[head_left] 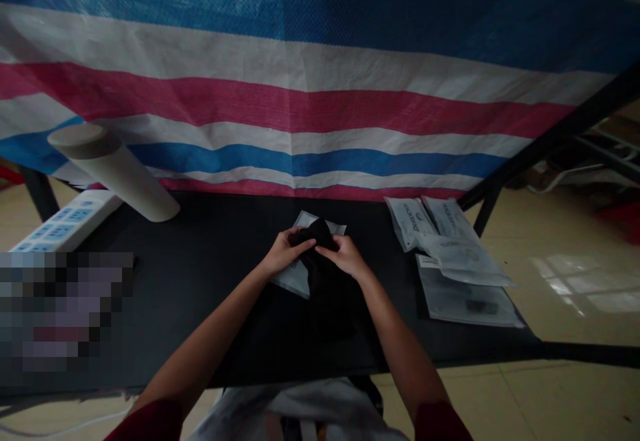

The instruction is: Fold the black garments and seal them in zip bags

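My left hand (286,253) and my right hand (347,256) meet over the middle of the black table (200,281). Both have their fingers closed on a piece of black cloth (320,261), which bunches up between them and hangs down toward me. Under the cloth lies a clear plastic bag (300,275), partly covered by the cloth and my left hand.
Several clear printed plastic bags (453,254) lie spread at the table's right end. A beige cardboard tube (117,171) and a white power strip (65,224) are at the back left. A striped woven tarp (320,94) hangs behind. A black metal frame (550,141) stands at right.
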### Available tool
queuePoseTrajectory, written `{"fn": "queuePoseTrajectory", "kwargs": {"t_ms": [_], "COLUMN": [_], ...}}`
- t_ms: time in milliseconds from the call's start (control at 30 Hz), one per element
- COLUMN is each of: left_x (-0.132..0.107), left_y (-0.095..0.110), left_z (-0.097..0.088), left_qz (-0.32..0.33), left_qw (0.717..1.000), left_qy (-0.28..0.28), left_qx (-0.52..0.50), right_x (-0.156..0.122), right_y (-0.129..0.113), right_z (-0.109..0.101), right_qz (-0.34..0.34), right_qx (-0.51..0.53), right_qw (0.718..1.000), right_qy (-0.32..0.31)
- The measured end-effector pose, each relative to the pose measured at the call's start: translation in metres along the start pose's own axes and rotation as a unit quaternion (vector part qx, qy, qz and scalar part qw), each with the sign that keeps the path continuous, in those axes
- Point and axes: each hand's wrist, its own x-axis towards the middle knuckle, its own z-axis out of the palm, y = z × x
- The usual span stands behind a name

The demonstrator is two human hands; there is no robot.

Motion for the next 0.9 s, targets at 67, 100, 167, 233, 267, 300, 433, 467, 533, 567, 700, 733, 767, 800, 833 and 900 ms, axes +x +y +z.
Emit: {"fn": "queuePoseTrajectory", "kwargs": {"t_ms": [67,100,167,233,267,300,433,467,533,567,700,733,767,800,833,900], "left_x": [-0.001,-0.001,0.0,-0.001,-0.001,-0.001,-0.002,-0.002,-0.003,-0.003,-0.003,-0.003,-0.003,-0.003,-0.003,-0.003], "left_y": [-0.002,-0.003,-0.005,-0.006,-0.006,-0.007,-0.008,-0.008,-0.009,-0.01,-0.01,-0.009,-0.009,-0.008,-0.008,-0.008], "left_z": [-0.001,-0.001,-0.003,-0.005,-0.006,-0.007,-0.006,-0.005,-0.004,-0.003,-0.006,-0.006,-0.007,-0.007,-0.006,-0.004], "left_qz": [0.01,0.013,0.021,0.041,0.056,0.073,0.151,0.166,0.183,0.187,0.195,0.196,0.194,0.189,0.181,0.155], "left_qw": [1.0,0.999,0.999,0.997,0.996,0.995,0.984,0.981,0.977,0.977,0.977,0.977,0.977,0.978,0.98,0.985], "left_qy": [-0.014,-0.024,-0.035,-0.023,-0.015,-0.008,-0.034,-0.039,-0.034,-0.026,-0.003,0.0,0.0,0.0,0.001,0.015], "left_qx": [0.013,0.018,0.032,0.053,0.065,0.073,0.094,0.098,0.102,0.101,0.09,0.088,0.087,0.087,0.086,0.076], "right_x": [0.001,0.002,0.003,0.002,0.001,0.0,-0.005,-0.006,-0.007,-0.008,-0.008,-0.009,-0.009,-0.01,-0.011,-0.012], "right_y": [0.0,-0.001,-0.005,-0.008,-0.008,-0.008,-0.003,-0.001,0.0,-0.001,-0.011,-0.014,-0.016,-0.018,-0.02,-0.024], "right_z": [0.005,0.008,0.012,0.013,0.012,0.011,0.003,0.001,-0.001,-0.001,-0.002,-0.002,-0.002,-0.001,-0.001,0.001], "right_qz": [0.006,0.013,0.028,0.037,0.045,0.057,0.149,0.167,0.184,0.187,0.219,0.223,0.218,0.206,0.191,0.163], "right_qx": [0.037,0.059,0.097,0.12,0.131,0.141,0.185,0.192,0.202,0.207,0.237,0.236,0.229,0.221,0.213,0.216], "right_qw": [0.999,0.997,0.993,0.991,0.99,0.988,0.969,0.965,0.959,0.957,0.939,0.938,0.941,0.947,0.953,0.96], "right_qy": [0.036,0.053,0.065,0.041,0.019,-0.004,-0.064,-0.071,-0.078,-0.083,-0.116,-0.119,-0.117,-0.112,-0.102,-0.074]}}
